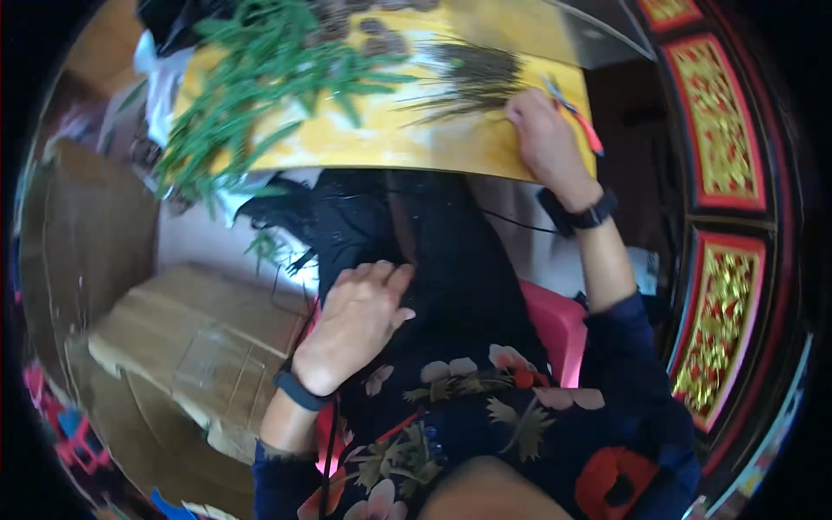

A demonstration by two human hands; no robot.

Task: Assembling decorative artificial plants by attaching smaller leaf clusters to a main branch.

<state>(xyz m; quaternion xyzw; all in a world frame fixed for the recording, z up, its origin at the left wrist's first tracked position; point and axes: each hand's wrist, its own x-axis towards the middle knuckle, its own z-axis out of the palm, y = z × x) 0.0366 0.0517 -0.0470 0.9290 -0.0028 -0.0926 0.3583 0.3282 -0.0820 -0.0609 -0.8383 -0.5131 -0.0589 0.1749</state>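
Observation:
My right hand point(548, 137) is over the right part of a yellow-topped table point(347, 156), its fingers closed in a pinch at the end of a bundle of thin dark stems point(477, 78). How many stems the fingers hold is hidden. Just right of that hand lies a cutting tool with orange-red handles point(582, 126), partly covered by the hand. Palm down on my dark-clothed lap rests my left hand point(364, 308), fingers loosely stretched and nothing in them. Green leafy sprigs point(260, 87) are heaped across the table's left side.
Brown clumped pieces point(377, 36) sit at the table's far edge. Cardboard boxes point(191, 338) stand on the left. Carved red-and-gold panels point(715, 121) line the right side. Beneath me is a pink plastic seat point(559, 334). A thin black cable point(520, 223) runs below the table.

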